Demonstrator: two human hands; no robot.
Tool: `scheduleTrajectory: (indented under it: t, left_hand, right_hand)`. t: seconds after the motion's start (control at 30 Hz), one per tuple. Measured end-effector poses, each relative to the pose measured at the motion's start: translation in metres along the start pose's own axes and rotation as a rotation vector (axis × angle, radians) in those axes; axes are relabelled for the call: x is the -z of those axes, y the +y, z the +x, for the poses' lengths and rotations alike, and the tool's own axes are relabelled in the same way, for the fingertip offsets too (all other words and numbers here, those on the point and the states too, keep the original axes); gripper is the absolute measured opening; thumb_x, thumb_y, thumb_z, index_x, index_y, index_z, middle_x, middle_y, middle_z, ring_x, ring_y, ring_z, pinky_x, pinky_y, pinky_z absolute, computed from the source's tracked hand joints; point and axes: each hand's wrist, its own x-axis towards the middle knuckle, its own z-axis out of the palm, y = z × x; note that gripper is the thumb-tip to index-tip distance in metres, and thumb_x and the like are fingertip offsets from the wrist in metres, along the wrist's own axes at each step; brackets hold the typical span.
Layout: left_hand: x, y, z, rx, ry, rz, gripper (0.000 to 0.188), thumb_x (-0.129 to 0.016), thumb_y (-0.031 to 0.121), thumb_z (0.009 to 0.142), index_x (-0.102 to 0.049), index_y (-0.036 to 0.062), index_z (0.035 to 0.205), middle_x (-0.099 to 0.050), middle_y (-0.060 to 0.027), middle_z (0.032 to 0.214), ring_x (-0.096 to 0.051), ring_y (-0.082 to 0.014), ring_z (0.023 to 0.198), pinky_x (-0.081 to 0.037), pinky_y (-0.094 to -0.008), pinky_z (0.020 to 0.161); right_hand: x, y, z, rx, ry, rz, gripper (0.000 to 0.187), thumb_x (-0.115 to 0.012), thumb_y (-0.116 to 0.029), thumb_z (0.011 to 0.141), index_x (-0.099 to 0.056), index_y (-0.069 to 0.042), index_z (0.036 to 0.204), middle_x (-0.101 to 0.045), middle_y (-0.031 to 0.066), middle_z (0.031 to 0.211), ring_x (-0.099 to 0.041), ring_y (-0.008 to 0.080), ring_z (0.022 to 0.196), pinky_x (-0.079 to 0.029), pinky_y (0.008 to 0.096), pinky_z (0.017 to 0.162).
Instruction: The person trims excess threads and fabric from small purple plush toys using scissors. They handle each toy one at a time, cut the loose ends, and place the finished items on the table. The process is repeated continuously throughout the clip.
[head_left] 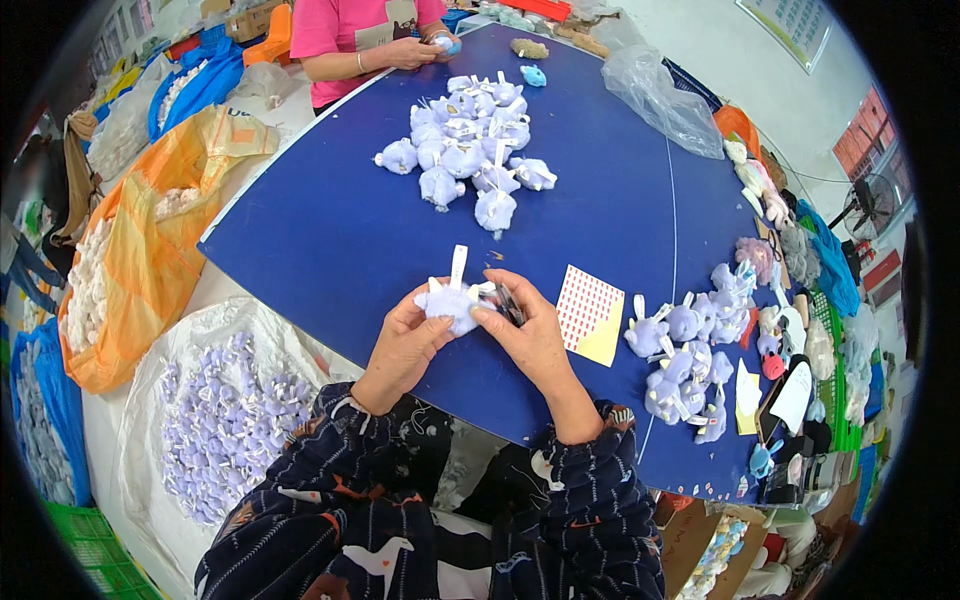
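Observation:
A small lavender plush toy [447,306] with a white tag standing up from it is held over the near edge of the blue table [330,230]. My left hand [402,343] grips its left side, the thumb pressed on the fur. On the other side my right hand [533,335] pinches the toy between thumb and fingers. Tucked in the right hand's fingers is a dark tool [511,303], perhaps small snips; its tip is hidden. Right of that hand lies a yellow sheet of red-and-white stickers [590,312].
Lavender plush toys pile up mid-table [465,140] and at the right [690,350]. More fill a white sack [140,440] at lower left. Across the table a person in a pink top [340,35] handles a small blue item. A plastic bag [660,100] lies at the far right.

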Motion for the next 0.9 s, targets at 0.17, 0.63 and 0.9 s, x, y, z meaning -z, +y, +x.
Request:
scheduleTrajectory:
  t: [0.17, 0.63, 0.9]
  left_hand:
    - [-0.007, 0.004, -0.001, -0.015, -0.006, 0.078, 0.039, -0.049, -0.003, 0.084, -0.042, -0.0006, 0.123, -0.052, -0.0107, 0.113, -0.053, -0.0173, 0.104, -0.045, -0.0330, 0.091]
    - [-0.006, 0.001, -0.002, -0.026, 0.076, 0.182, 0.032, -0.052, 0.012, 0.089, -0.046, 0.0013, 0.118, -0.055, -0.0088, 0.106, -0.056, -0.0151, 0.093, -0.050, -0.0285, 0.073]
    - [0.005, 0.060, 0.007, -0.119, -1.098, -0.889, 0.069, -0.044, 0.065, 0.079, -0.042, 0.0168, 0.129, -0.059, -0.0077, 0.090, -0.058, -0.0184, 0.084, -0.046, -0.0316, 0.065]
  right_hand:
    - [-0.001, -0.004, -0.001, 0.000, 0.029, -0.045, 0.028, -0.066, -0.014, 0.079, -0.057, -0.001, 0.103, -0.058, 0.0042, 0.080, -0.052, 0.0077, 0.073, -0.043, 0.0221, 0.065]
    - [-0.003, -0.003, -0.005, -0.050, 0.010, -0.057, 0.020, -0.062, -0.017, 0.082, -0.058, 0.003, 0.088, -0.058, 0.0039, 0.072, -0.054, 0.0086, 0.068, -0.043, 0.0222, 0.062]
    - [0.009, -0.014, 0.000, -0.154, 0.126, 0.395, 0.032, -0.055, -0.031, 0.088, -0.058, 0.000, 0.089, -0.049, -0.0007, 0.062, -0.036, 0.0019, 0.044, -0.027, 0.0174, 0.038]
